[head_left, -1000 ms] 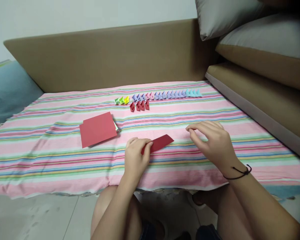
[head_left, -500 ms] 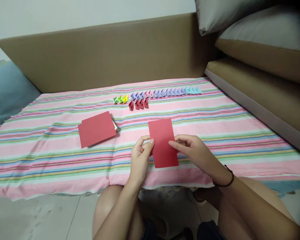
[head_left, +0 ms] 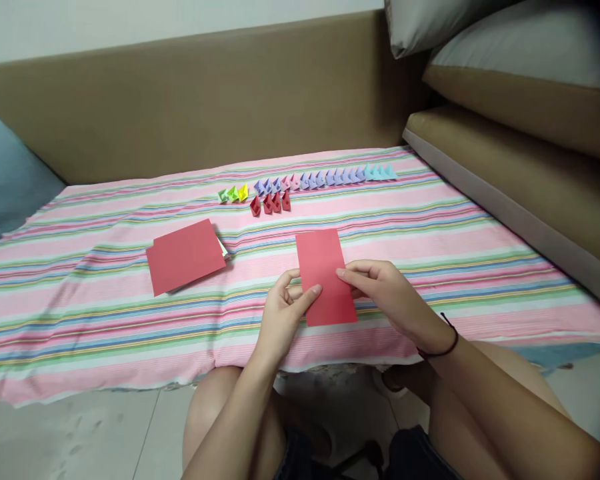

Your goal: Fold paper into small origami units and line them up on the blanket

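Observation:
A red sheet of paper [head_left: 326,257], flat and rectangular, is held between both hands above the striped cloth. My left hand [head_left: 286,303] pinches its left edge, thumb on top and fingers beneath. On the opposite edge my right hand [head_left: 373,283] grips the sheet the same way, its thumb tip on the paper; a dark cord circles that wrist. To the left lies a stack of red sheets [head_left: 185,257], with a pale edge showing under its right side. Behind the hands stand several small red folded-paper boats [head_left: 277,203].
A long row of folded-paper pieces in lilac, pink and turquoise [head_left: 333,178] runs along the back, with green and yellow ones [head_left: 233,194] at its left. Brown cushions [head_left: 520,160] are piled at right. A brown backrest [head_left: 205,107] closes off the rear.
My left thumb has slid further in over the red sheet, and the right hand has shifted slightly up along its edge. The camera view has moved a little.

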The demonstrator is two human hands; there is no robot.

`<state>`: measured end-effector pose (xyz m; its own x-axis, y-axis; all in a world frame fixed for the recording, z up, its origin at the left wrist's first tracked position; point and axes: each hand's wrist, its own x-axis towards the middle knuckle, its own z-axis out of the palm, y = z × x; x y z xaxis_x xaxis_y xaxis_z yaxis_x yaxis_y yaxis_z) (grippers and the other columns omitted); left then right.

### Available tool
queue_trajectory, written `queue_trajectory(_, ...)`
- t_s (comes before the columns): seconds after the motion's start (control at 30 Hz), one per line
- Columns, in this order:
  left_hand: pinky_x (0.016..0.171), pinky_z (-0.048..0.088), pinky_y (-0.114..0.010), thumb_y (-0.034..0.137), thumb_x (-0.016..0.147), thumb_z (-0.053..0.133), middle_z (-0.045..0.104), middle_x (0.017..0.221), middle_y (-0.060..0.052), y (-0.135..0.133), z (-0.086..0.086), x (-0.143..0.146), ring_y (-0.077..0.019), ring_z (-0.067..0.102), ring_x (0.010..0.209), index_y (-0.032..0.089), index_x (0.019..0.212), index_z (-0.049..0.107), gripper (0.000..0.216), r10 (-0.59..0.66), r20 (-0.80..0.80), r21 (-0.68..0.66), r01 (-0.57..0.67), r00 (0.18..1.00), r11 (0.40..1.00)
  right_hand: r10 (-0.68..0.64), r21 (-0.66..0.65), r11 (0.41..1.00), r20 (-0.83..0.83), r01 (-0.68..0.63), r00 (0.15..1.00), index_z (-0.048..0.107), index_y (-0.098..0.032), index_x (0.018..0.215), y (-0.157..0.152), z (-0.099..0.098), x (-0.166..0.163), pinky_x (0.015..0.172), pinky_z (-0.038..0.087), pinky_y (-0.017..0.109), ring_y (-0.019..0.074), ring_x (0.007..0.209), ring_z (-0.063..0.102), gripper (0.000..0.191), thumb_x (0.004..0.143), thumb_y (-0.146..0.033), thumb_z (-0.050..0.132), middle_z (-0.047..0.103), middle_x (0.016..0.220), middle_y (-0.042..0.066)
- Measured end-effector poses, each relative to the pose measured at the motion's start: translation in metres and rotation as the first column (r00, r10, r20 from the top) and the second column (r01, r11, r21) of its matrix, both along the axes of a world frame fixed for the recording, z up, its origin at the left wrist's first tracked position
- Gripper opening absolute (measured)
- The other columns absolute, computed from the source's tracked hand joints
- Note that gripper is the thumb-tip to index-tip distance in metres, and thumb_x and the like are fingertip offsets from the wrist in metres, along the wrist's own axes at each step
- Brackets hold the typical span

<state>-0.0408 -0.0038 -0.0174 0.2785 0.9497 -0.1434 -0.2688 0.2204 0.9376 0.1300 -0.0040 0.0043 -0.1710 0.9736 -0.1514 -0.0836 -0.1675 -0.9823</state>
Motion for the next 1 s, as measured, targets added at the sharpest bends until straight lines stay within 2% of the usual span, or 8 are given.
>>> queue_trajectory(0.17, 0.061, 0.054, -0.028, 0.027, 0.073, 0.071, 0.072, 0.093, -0.004, 0.0, 0.0, 0.002, -0.0179, 0.069, 0.07, 0.027, 0.126, 0.039, 0.061, 0.107, 0.009, 0.097, -0.108, 0.994, 0.989, -0.043, -0.063, 0.997, -0.055, 0.04, 0.998, 0.069, -0.019, 0.075, 0.001, 0.001, -0.001, 0.067, 0.053, 0.029, 0.015, 0.065, 0.064, 0.022, 0.075, -0.041, 0.067, 0.069, 0.072, 0.001)
queue_trajectory(0.3, 0.054, 0.049, -0.021, 0.026, 0.075, 0.069, 0.07, 0.078, -0.002, 0.0, 0.003, 0.0, -0.0126, 0.064, 0.06, 0.022, 0.112, 0.061, 0.039, 0.108, -0.143, 0.182, -0.082, 0.984, 0.98, -0.057, -0.067, 0.996, -0.089, 0.051, 0.994, 0.07, -0.019, 0.078, 0.0, 0.001, 0.0, 0.067, 0.053, 0.029, 0.0147, 0.065, 0.065, 0.022, 0.075, -0.041, 0.068, 0.07, 0.073, 0.001)
queue_trajectory(0.37, 0.053, 0.048, -0.021, 0.025, 0.074, 0.071, 0.067, 0.064, 0.001, 0.0, 0.003, -0.002, -0.012, 0.062, 0.057, 0.021, 0.111, 0.065, 0.038, 0.084, -0.165, 0.171, -0.055, 0.983, 0.984, -0.061, -0.058, 0.997, -0.101, 0.055, 0.993, 0.07, -0.019, 0.078, 0.0, 0.001, 0.001, 0.066, 0.053, 0.028, 0.0144, 0.065, 0.065, 0.022, 0.075, -0.041, 0.068, 0.07, 0.073, 0.001)
queue_trajectory(0.5, 0.065, 0.053, -0.027, 0.024, 0.069, 0.075, 0.072, 0.075, -0.003, 0.001, 0.004, -0.004, -0.0175, 0.067, 0.071, 0.023, 0.117, 0.062, 0.05, 0.036, -0.087, 0.12, -0.026, 0.996, 0.992, -0.071, -0.065, 0.996, -0.091, 0.065, 0.993, 0.07, -0.019, 0.078, 0.0, 0.002, 0.001, 0.066, 0.054, 0.028, 0.0148, 0.066, 0.066, 0.024, 0.074, -0.042, 0.068, 0.071, 0.074, 0.001)
queue_trajectory(0.67, 0.065, 0.054, -0.029, 0.026, 0.069, 0.075, 0.072, 0.073, -0.003, 0.003, 0.003, -0.008, -0.0174, 0.067, 0.063, 0.021, 0.122, 0.058, 0.056, -0.004, -0.123, 0.068, 0.012, 0.992, 0.998, -0.046, -0.063, 0.997, -0.039, 0.043, 0.998, 0.069, -0.018, 0.082, 0.003, 0.0, 0.002, 0.07, 0.055, 0.032, 0.0175, 0.07, 0.067, 0.027, 0.076, -0.044, 0.065, 0.071, 0.079, 0.004)
queue_trajectory(0.77, 0.058, 0.05, -0.026, 0.03, 0.074, 0.069, 0.07, 0.071, -0.003, 0.007, -0.002, -0.011, -0.016, 0.064, 0.06, 0.021, 0.119, 0.059, 0.047, -0.082, -0.251, 0.053, 0.098, 0.965, 0.994, -0.135, 0.095, 0.988, 0.145, 0.123, 0.98, 0.065, -0.018, 0.097, 0.008, -0.007, 0.009, 0.077, 0.054, 0.036, 0.0207, 0.085, 0.066, 0.029, 0.078, -0.039, 0.063, 0.069, 0.099, 0.008)
queue_trajectory(0.87, 0.06, 0.048, -0.028, 0.031, 0.081, 0.06, 0.07, 0.079, -0.005, 0.011, -0.011, -0.012, -0.0175, 0.063, 0.067, 0.02, 0.108, 0.066, 0.03, -0.071, -0.526, 0.186, 0.196, 0.848, 0.963, -0.375, 0.38, 0.901, 0.437, 0.21, 0.817, 0.058, -0.018, 0.113, 0.013, -0.014, 0.019, 0.084, 0.051, 0.042, 0.0236, 0.096, 0.062, 0.038, 0.077, -0.029, 0.063, 0.06, 0.118, 0.011)
queue_trajectory(1.0, 0.086, 0.048, -0.04, 0.019, 0.083, 0.055, 0.067, 0.106, -0.008, 0.012, -0.023, -0.01, -0.0225, 0.06, 0.096, 0.022, 0.11, 0.065, 0.029, 0.166, -0.761, 0.474, 0.363, 0.627, 0.803, -0.472, 0.634, 0.773, 0.61, -0.034, 0.636, 0.06, -0.018, 0.11, 0.017, -0.02, 0.022, 0.095, 0.043, 0.045, 0.0255, 0.109, 0.055, 0.03, 0.08, -0.016, 0.056, 0.06, 0.116, 0.011)
